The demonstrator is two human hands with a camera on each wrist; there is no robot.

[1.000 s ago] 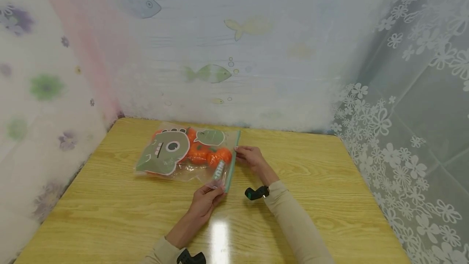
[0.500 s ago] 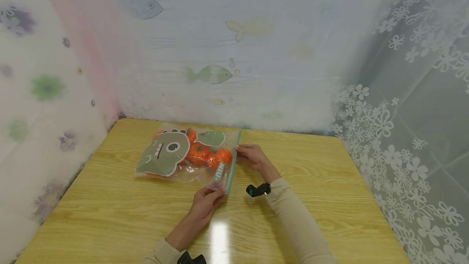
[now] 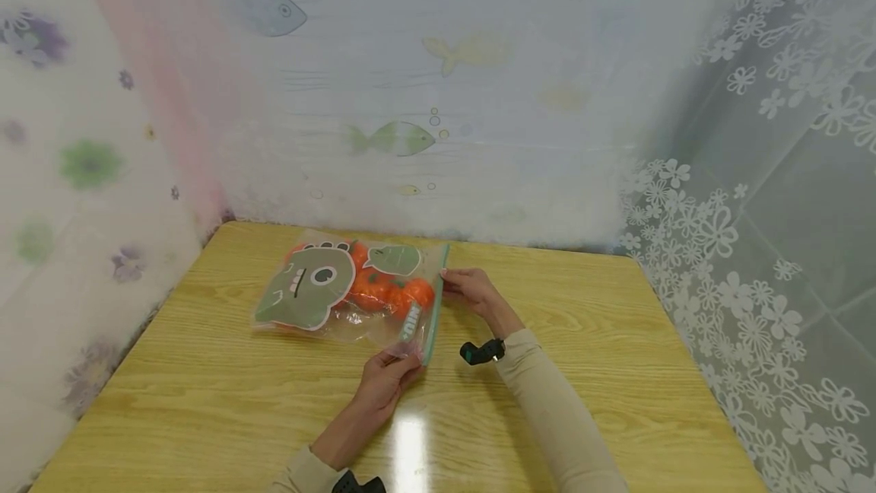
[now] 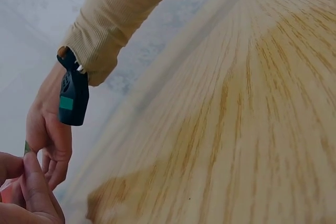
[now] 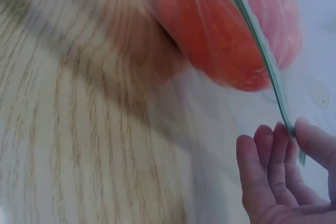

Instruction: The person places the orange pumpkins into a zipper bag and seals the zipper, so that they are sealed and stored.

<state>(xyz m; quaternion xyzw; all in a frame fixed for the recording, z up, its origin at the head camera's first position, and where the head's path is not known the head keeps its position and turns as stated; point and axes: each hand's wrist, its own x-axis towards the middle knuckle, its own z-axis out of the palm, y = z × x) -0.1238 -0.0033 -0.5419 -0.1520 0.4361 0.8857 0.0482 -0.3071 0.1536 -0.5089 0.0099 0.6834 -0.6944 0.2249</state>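
Observation:
A clear zip bag (image 3: 356, 332) with a green dinosaur print lies on the table, its green zip edge (image 3: 436, 303) facing right. Inside are several orange, pumpkin-like items with green tops (image 3: 372, 291). My left hand (image 3: 380, 385) pinches the near corner of the zip edge between thumb and fingers. At the far part of that edge my right hand (image 3: 474, 294) holds on; in the right wrist view its thumb and fingertips pinch the green strip (image 5: 270, 72). The left wrist view shows my left fingers (image 4: 39, 190) pressed together at its lower left corner.
The wooden table (image 3: 582, 326) reaches to a back curtain (image 3: 534, 173) printed with fish. Flowered curtains stand along the left and right sides. Each wrist wears a black camera mount (image 3: 482, 352).
The near corner of the zip edge and my left hand have shifted very slightly toward me. Both hands keep their hold on the bag.

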